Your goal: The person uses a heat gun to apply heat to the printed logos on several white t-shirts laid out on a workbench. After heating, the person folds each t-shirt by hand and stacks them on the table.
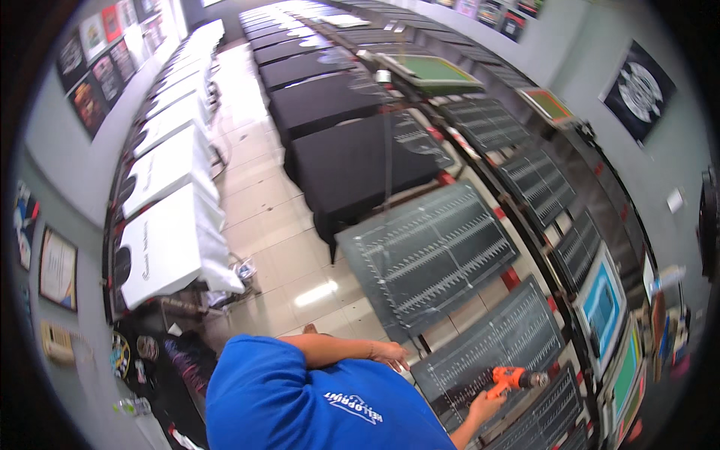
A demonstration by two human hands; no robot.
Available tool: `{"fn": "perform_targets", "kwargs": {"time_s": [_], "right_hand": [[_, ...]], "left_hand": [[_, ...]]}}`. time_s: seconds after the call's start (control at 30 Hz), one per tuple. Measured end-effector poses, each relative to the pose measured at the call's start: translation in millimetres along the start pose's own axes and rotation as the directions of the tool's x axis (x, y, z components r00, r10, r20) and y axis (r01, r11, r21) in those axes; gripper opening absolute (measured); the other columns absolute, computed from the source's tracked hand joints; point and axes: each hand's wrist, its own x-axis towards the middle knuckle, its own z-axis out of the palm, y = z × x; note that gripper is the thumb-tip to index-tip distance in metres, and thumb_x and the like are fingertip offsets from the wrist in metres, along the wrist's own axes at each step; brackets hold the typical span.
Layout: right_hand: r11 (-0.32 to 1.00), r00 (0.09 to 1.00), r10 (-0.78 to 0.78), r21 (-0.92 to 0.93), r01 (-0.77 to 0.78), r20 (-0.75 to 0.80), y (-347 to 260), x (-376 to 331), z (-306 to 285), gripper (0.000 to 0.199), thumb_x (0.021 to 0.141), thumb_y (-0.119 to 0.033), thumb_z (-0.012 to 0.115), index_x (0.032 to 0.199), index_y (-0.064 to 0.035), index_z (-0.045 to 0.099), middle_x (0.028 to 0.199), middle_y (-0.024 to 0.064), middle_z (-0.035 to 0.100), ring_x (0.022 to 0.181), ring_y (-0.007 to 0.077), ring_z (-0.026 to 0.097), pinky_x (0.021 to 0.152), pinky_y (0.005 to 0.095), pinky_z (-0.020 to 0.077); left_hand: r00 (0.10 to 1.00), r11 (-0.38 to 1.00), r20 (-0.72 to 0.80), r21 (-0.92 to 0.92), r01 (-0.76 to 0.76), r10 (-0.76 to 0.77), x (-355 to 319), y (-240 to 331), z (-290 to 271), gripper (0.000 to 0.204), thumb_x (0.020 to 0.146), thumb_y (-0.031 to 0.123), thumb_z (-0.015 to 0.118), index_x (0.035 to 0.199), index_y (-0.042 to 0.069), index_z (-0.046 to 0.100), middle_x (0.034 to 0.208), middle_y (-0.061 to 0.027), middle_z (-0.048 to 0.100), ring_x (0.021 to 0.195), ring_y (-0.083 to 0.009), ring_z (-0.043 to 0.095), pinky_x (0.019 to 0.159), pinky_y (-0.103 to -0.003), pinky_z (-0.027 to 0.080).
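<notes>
In my right hand (487, 407) is an orange cordless drill (510, 380), gripped by its handle, its dark chuck turned to the right. The drill is above a dark grey printing board (491, 341) marked with white ruled scales. My left hand (390, 354) hangs in front of my blue shirt, near the left edge of that board. Its fingers are loosely stretched and nothing shows in them. Just beyond lies a larger grey board (431, 255) with similar white scales.
Black shirts (367, 161) cover boards farther along the row. White shirts (169, 247) lie on another row at the left, across a tiled aisle (262, 217). Framed screens (600, 311) stand at the right, beside a rail (525, 247). A green screen (435, 70) rests farther back.
</notes>
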Motion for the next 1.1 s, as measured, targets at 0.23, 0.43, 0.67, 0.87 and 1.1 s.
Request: {"fn": "perform_targets", "kwargs": {"time_s": [0.23,0.43,0.67,0.87,1.1], "right_hand": [[0.885,0.693,-0.466,-0.28,0.373,-0.55,-288,-119,-106,0.012,0.085,-0.008,0.053,0.086,0.0036,0.057,0.071,0.0187,0.059,0.062,0.0346,0.058,0.057,0.0431,0.0485],[0.861,0.917,-0.394,0.377,0.342,0.067,-299,-92,102,0.062,0.085,-0.015,0.061,0.137,0.0027,0.034,0.122,0.0199,0.047,0.089,0.0299,0.056,0.082,0.0392,0.0476],[0.652,0.362,-0.753,0.548,0.524,0.549,-529,-177,191,0.051,0.086,-0.017,0.063,0.131,-0.0016,0.044,0.11,0.0135,0.058,0.09,0.0205,0.057,0.081,0.0338,0.0474],[0.572,-0.003,-0.728,0.61,0.549,0.686,-668,-228,273,0.049,0.086,-0.018,0.064,0.129,-0.0007,0.047,0.104,0.0122,0.061,0.095,0.019,0.058,0.085,0.0315,0.0469],[0.439,-0.34,-0.657,0.708,0.553,0.673,-872,-283,368,0.044,0.087,-0.015,0.063,0.126,0.0012,0.049,0.098,0.0101,0.062,0.09,0.0174,0.059,0.083,0.0294,0.0468]], "left_hand": [[0.853,0.843,-0.233,0.409,-0.35,0.467,-131,-16,-147,0.037,0.095,0.032,0.047,0.114,0.004,0.061,0.106,-0.0111,0.066,0.081,-0.0223,0.065,0.071,-0.038,0.052],[-0.395,0.837,-0.754,0.543,0.074,0.524,-359,-103,-311,0.042,0.086,0.027,0.057,0.114,-0.006,0.056,0.113,-0.0278,0.059,0.111,-0.0415,0.053,0.097,-0.046,0.042],[-0.846,0.931,-0.501,-0.365,0.015,-0.183,-513,-267,-389,0.075,0.093,0.041,0.05,0.143,-0.009,0.024,0.15,-0.027,0.022,0.141,-0.0388,0.019,0.115,-0.05,0.015],[-0.837,0.766,-0.286,-0.604,-0.221,-0.466,-557,-291,-421,0.073,0.095,0.044,0.042,0.141,-0.011,0.027,0.15,-0.0265,0.024,0.141,-0.038,0.02,0.115,-0.049,0.014],[-0.816,0.655,-0.123,-0.668,-0.353,-0.565,-582,-261,-491,0.07,0.096,0.043,0.04,0.14,-0.011,0.03,0.15,-0.025,0.026,0.141,-0.0377,0.02,0.116,-0.048,0.014]]}}
